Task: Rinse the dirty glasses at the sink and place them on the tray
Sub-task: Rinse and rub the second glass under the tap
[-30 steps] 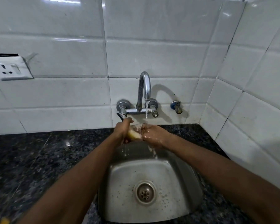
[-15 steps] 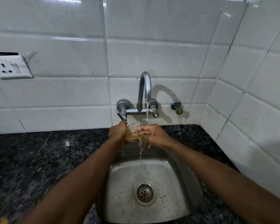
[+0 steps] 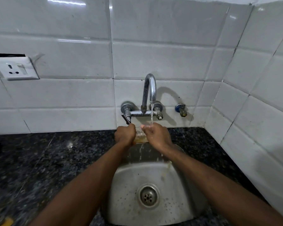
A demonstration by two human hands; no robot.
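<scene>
A small clear glass (image 3: 140, 136) with yellowish liquid in its bottom sits between my two hands, under the running tap (image 3: 149, 93). My left hand (image 3: 125, 135) grips its left side. My right hand (image 3: 157, 135) covers its right side, with the thumb at the rim where the water stream lands. Yellow-tinted water runs off into the steel sink (image 3: 126, 193) below. Most of the glass is hidden by my fingers. No tray is in view.
The black speckled granite counter (image 3: 47, 160) surrounds the sink. White tiled walls close in behind and on the right. A wall socket (image 3: 15, 68) is at the left, a small valve (image 3: 180, 110) right of the tap, the drain (image 3: 148, 195) in the basin.
The glass has gone from tilted sideways to upright under the stream. Both hands have risen slightly toward the spout, and yellow-tinted water now spills into the sink.
</scene>
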